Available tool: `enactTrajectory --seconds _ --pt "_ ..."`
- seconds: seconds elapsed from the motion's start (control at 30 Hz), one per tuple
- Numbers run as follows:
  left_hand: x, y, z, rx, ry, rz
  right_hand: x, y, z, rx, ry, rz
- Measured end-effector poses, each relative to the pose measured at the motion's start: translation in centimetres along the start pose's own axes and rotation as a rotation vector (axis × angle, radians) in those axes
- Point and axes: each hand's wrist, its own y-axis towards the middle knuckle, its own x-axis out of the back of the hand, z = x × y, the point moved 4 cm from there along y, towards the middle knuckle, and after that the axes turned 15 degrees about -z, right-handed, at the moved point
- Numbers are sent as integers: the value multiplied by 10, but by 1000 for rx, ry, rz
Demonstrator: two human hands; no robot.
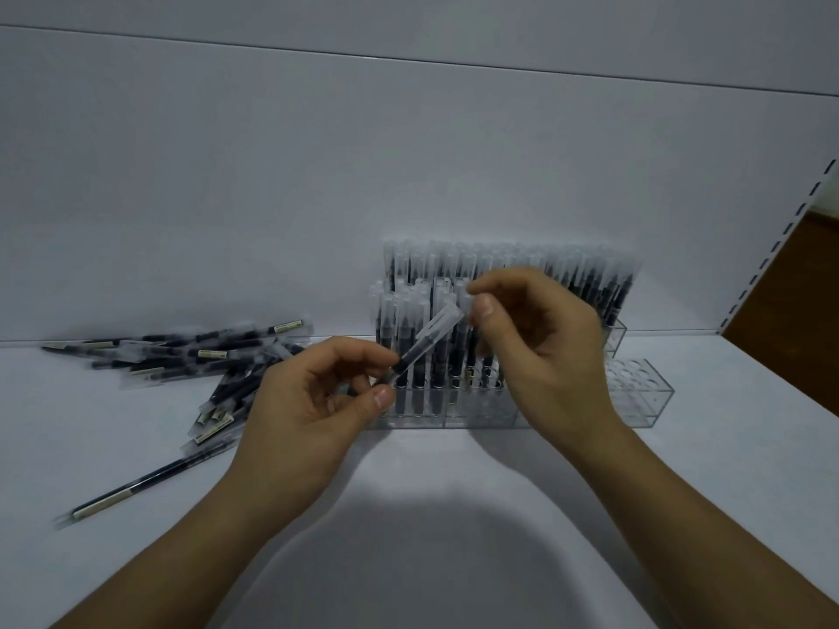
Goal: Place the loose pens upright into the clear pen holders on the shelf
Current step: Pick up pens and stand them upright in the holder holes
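Head view: left hand pinches a black pen in a clear sleeve, tilted, just in front of the clear plastic pen holders on the white shelf; right hand curled at the pen's top end, can't tell if it grips; upright pens fill the holders' left part; pile of loose black pens lies to the left.

Left hand, right hand bare. Forearms bare, slim, running to lower frame corners. Fingernails short, plain.
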Motion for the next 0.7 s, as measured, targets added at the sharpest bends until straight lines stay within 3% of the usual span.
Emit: enactTrajectory --seconds 0.17,0.33,0.47,0.7 --pt "-1 -3 0 -50 66 32 -17 -12 4 -203 154 145" --pt "3 -4 -6 -249 267 -12 6 10 5 -301 318 -34" --pt "0 -5 -4 -423 536 58 29 31 0 -271 279 -136" --pt "-15 -19 5 -580 818 315 36 33 -6 -161 156 -112"
